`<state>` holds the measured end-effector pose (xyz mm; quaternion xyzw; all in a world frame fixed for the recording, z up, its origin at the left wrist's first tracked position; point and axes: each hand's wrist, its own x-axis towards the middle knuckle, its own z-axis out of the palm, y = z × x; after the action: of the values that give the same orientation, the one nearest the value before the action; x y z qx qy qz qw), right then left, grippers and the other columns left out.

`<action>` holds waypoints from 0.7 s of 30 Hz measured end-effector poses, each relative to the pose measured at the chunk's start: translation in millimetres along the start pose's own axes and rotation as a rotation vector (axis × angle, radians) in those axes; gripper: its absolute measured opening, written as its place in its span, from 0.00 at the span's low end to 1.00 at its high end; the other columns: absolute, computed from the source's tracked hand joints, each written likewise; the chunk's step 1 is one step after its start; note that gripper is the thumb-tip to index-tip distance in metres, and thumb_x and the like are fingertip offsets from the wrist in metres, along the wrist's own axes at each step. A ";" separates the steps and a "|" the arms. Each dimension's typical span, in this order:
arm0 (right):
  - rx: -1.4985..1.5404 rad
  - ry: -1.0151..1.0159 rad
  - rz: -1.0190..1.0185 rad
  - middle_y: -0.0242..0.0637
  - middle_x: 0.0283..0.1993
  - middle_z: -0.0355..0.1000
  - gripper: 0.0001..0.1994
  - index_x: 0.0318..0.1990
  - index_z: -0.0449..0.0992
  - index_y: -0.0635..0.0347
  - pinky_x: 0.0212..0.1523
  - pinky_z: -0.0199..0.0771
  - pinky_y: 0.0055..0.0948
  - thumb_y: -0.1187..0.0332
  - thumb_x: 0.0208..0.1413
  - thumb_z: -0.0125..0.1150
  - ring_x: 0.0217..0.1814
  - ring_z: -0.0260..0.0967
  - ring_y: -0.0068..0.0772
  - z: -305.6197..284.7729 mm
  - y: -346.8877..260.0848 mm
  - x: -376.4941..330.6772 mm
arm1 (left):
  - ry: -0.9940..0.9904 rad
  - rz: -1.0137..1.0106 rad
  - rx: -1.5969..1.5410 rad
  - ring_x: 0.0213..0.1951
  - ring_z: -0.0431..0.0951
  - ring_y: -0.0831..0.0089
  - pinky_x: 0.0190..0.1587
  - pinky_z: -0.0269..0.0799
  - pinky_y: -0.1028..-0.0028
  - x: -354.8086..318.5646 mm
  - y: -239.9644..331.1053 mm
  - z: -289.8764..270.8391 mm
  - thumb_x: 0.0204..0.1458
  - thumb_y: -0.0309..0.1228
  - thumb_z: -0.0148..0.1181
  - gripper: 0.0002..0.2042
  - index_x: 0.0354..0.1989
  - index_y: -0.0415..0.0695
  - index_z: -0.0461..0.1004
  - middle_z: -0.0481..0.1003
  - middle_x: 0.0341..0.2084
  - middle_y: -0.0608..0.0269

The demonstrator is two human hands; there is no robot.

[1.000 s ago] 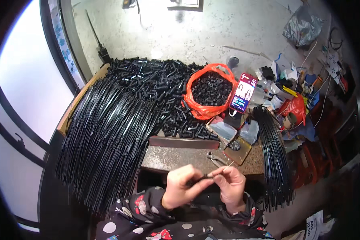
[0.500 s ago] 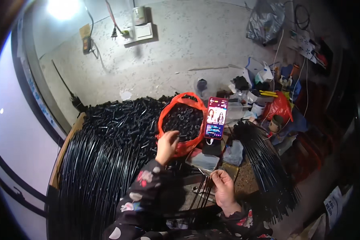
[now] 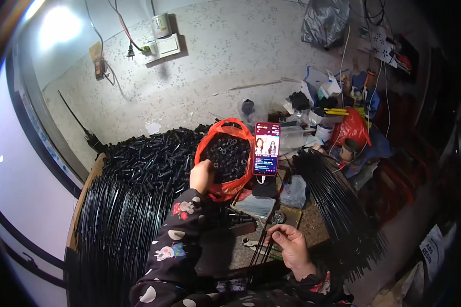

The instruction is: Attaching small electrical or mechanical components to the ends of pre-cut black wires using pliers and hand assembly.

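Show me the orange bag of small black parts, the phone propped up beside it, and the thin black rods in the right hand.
orange bag (image 3: 209,144): head view, on its left rim.
phone (image 3: 266,148): head view, middle of the lit screen.
thin black rods (image 3: 262,246): head view, on the strands just left of the right hand (image 3: 292,246).

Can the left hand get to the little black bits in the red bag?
Probably yes. The left hand is already at the open mouth of the red bag, right beside the small black parts inside, with nothing over them. The right hand is busy holding thin black rods.
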<state>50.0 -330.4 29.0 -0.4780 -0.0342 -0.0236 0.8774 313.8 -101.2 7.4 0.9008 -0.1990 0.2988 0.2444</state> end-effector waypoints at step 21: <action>0.069 -0.340 0.052 0.37 0.35 0.71 0.11 0.39 0.67 0.65 0.34 0.72 0.24 0.73 0.49 0.60 0.36 0.69 0.26 96.0 13.7 -74.0 | -0.250 -0.492 -2.087 0.35 0.74 0.62 0.30 0.78 0.69 -210.4 163.0 -184.6 0.47 0.23 0.57 0.08 0.37 0.37 0.72 0.68 0.40 0.44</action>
<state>-26.3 -241.6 63.3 -0.4454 -0.1707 0.0814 0.8751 -6.0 -83.8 55.7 0.2874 -0.1925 -0.1698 0.9228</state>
